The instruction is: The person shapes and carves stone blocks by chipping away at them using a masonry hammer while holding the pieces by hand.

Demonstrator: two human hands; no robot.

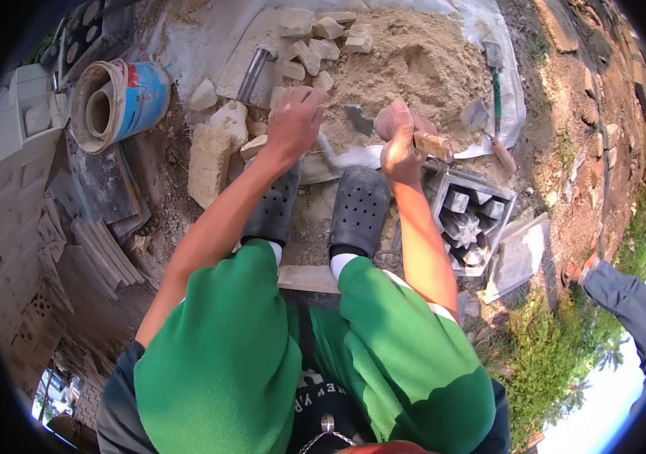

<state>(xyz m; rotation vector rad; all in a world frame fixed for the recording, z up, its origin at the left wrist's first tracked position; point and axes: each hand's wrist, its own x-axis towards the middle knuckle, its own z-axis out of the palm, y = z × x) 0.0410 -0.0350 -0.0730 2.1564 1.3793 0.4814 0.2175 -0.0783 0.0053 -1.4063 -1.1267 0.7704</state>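
Observation:
My left hand [297,123] is raised over the near edge of the sand pile, fingers curled and bent down; whatever is in them, if anything, is hidden. Pale broken stones [310,57] lie just beyond it, beside a short metal tube [255,74]. My right hand [402,142] is wrapped round a trowel, its wooden handle [433,145] sticking out to the right and its dark blade [359,119] pointing left above the sand [406,64]. Below that hand sits a metal mold [476,219] with star-shaped and block-shaped cores.
A second trowel [476,115] and a green-handled tool [497,94] lie at the sand's right edge. A blue paint bucket [141,102] stands at left, near stacked tiles [107,253]. A stone block [209,163] is by my left shoe. Another person's leg [622,295] shows at far right.

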